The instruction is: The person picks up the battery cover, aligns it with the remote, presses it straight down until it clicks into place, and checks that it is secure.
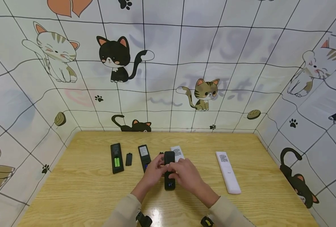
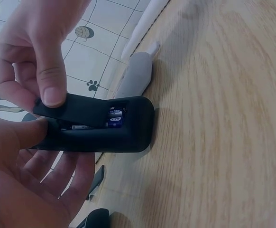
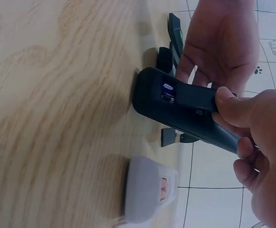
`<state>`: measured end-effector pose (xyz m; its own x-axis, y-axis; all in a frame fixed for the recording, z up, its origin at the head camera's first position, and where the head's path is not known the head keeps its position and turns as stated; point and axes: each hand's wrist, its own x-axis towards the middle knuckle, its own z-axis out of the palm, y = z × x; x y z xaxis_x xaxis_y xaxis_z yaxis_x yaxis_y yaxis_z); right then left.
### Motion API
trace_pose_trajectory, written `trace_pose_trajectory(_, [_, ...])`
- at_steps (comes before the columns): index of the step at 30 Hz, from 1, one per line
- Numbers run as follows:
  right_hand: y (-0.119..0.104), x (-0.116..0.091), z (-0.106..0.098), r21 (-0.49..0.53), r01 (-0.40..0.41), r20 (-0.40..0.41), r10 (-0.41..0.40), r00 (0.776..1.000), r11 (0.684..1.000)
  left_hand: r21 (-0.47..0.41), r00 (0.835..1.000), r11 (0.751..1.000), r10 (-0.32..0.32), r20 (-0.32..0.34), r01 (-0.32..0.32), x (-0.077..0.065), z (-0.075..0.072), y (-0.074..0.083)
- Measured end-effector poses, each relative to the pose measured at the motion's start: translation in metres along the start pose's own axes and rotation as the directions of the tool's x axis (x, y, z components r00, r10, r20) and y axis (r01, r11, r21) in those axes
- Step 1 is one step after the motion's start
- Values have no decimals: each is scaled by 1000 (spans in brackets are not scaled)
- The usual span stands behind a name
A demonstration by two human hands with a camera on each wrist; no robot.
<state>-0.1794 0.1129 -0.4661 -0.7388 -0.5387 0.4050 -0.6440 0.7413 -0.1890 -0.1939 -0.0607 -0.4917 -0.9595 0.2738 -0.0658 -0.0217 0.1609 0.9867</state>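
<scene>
A black remote is gripped by the left hand at the lower centre of the head view; its cover, partly over blue batteries, is pinched by the right hand. Farther left, two dark remotes and a loose lid are seen; toward the right, two white remotes, all on a wooden table

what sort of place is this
Probably a screened-off tabletop workspace, perhaps set up for filming: cat-print sheeting stands behind and on both sides of the wooden table, where a black remote with its batteries showing is being handled. The wider room is out of view.
</scene>
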Motion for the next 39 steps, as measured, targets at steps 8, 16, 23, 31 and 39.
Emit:
trace_pose_trajectory(8, [1, -3, 5, -36, 11, 11, -10, 1000, 999, 9, 1000, 1000, 3, 2, -3, -1, 0, 1])
trace_pose_trajectory(16, [-1, -7, 10, -101, 45, -2, -46, 999, 994, 20, 1000, 1000, 16, -5, -16, -3, 0, 0])
trace_pose_trajectory(23, [-3, -7, 11, -125, 54, -44, -59, 997, 991, 29, 1000, 999, 18, -4, -18, -1, 0, -1])
trace_pose_trajectory(31, [-3, -9, 12, -112, 25, -27, -28, 999, 993, 34, 1000, 999, 16, 1, -17, 1, 0, -3])
trace_pose_trajectory(39, [-3, -11, 12, -128, 7, -41, -12, 999, 992, 40, 1000, 999, 23, -2, -23, -1, 0, -3])
